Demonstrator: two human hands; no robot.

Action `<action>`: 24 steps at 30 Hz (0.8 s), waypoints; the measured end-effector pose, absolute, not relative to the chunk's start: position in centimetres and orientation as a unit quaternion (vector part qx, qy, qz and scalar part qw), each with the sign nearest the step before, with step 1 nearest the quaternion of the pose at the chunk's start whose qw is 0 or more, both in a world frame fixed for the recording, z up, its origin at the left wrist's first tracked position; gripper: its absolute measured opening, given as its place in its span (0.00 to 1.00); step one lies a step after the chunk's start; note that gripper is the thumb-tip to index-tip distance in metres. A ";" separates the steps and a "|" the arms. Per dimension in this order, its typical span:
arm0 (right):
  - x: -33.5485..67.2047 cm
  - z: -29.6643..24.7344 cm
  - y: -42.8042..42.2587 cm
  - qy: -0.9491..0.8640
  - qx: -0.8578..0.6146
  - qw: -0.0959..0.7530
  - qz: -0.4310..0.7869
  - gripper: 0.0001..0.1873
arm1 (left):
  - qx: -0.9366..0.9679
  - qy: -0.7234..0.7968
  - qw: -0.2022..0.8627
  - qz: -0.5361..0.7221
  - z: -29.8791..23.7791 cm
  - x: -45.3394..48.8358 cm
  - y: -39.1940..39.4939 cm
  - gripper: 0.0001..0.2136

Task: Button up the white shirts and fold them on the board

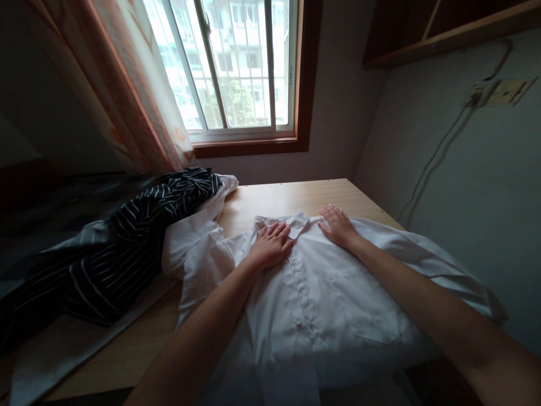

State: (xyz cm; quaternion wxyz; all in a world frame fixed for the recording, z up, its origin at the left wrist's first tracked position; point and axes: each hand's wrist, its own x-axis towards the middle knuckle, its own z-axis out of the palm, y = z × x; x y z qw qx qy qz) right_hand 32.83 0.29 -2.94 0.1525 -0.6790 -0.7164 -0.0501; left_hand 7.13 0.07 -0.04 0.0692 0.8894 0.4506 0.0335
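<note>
A white button-up shirt (291, 316) lies spread on the wooden table, its collar (299, 223) toward the far edge and its button front running down toward me. My left hand (273, 243) rests flat on the shirt just below the collar, fingers stretched out. Over the shoulder to the right of the collar lies my right hand (336, 225), also flat with its fingers extended. Neither hand grips the cloth. One sleeve drapes off to the right, and the lower hem hangs over the near table edge.
Left of the shirt, a black-and-white striped garment (139, 231) is heaped with other white cloth. The wooden table (283, 194) meets the wall below a window (236, 67) with an orange curtain (127, 79). A socket with a cable (442, 138) is on the right wall, under a shelf (448, 42).
</note>
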 end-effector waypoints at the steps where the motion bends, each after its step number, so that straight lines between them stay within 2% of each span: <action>1: 33.3 -3.2 -0.3 -0.723 -0.670 0.157 -0.059 0.26 | 0.890 0.450 0.068 0.033 0.0 7.1 0.1 0.28; 3: 34.2 -3.6 -1.6 -0.747 -0.644 0.159 -0.043 0.24 | 0.892 0.446 0.066 0.032 0.1 7.1 0.0 0.28; 7: 36.3 -4.4 -3.4 -0.739 -0.662 0.126 -0.003 0.29 | 0.897 0.435 0.067 0.033 0.2 7.0 -0.1 0.29; 16: 41.2 -3.6 -1.9 -0.752 -0.656 0.058 0.026 0.32 | 0.899 0.434 0.063 0.024 0.2 7.1 -0.2 0.29; 22: 36.8 -2.5 -2.3 -0.714 -0.695 0.049 -0.075 0.28 | 0.898 0.436 0.061 0.030 -0.2 7.3 0.4 0.29; 24: 34.0 -2.6 -2.8 -0.743 -0.663 0.074 -0.053 0.30 | 0.898 0.435 0.060 0.034 -0.2 7.3 0.5 0.29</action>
